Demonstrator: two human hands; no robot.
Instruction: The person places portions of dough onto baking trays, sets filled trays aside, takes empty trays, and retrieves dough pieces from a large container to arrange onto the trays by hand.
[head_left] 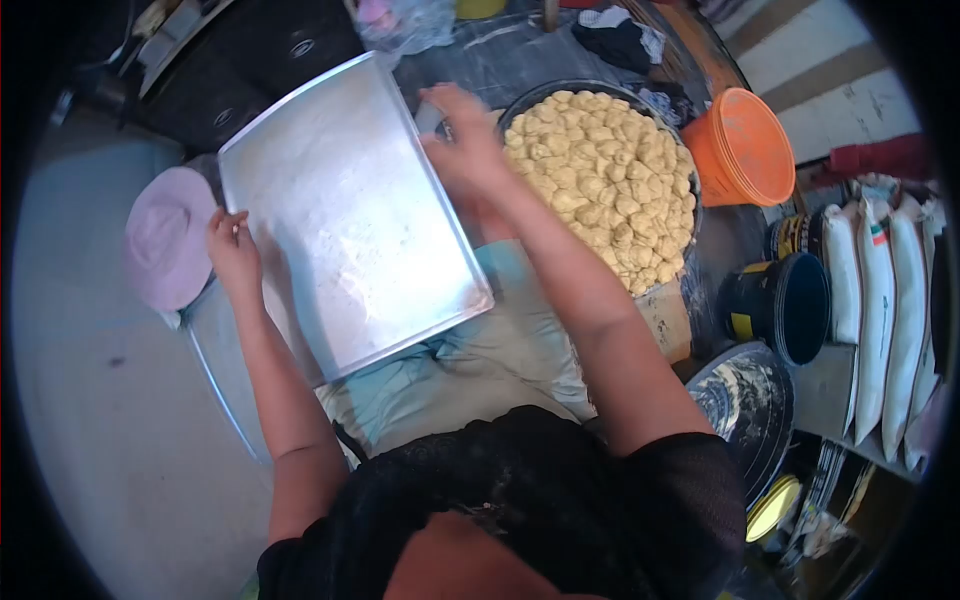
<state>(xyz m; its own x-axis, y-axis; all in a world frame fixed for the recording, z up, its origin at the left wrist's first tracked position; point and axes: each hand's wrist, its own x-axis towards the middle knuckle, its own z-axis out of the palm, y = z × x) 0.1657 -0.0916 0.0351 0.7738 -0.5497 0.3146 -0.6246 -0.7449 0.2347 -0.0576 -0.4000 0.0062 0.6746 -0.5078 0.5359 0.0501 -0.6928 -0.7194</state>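
Note:
A shallow silver metal tray [355,215] rests tilted across my lap, its surface bare and scuffed. My left hand [235,250] is at the tray's left edge, its fingers curled against the rim. On the other side, my right hand [460,140] hovers by the tray's right edge, slightly blurred, with thumb and fingers apart and nothing seen in them. Close to the right of it stands a wide black tub heaped with yellowish dough pieces [605,180].
An orange bucket [735,150] and a dark bucket [785,308] stand right of the dough. White sacks [875,320] line the far right. A floury black basin [745,405] sits near my right elbow. A pink hat [168,240] is left of the tray.

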